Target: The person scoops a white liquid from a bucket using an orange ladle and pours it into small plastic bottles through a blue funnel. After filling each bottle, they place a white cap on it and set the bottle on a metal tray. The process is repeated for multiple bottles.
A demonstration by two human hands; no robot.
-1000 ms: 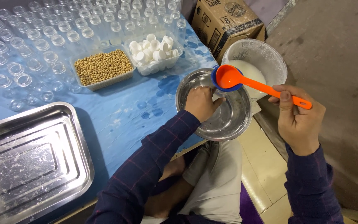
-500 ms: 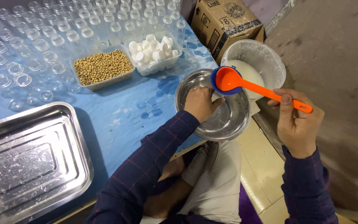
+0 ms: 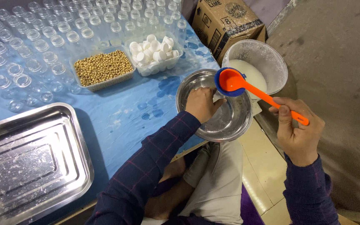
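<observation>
My right hand [image 3: 298,133] grips the handle of an orange scoop with a blue rim [image 3: 230,81]; its cup hovers over the far edge of a steel bowl [image 3: 234,125]. My left hand [image 3: 201,104] reaches down into that bowl, fingers curled on something small and clear that I cannot make out. Just right of the bowl stands a white tub [image 3: 267,58] holding white powder.
On the blue table [image 3: 126,116] sit a tray of yellow beans [image 3: 102,68], a tray of white caps [image 3: 155,52], many small clear bottles [image 3: 34,46] and a large steel tray [image 3: 26,162] at front left. A cardboard box [image 3: 226,21] stands on the floor behind the tub.
The scoop has shifted slightly left over the bowl's rim. My left hand stays inside the bowl.
</observation>
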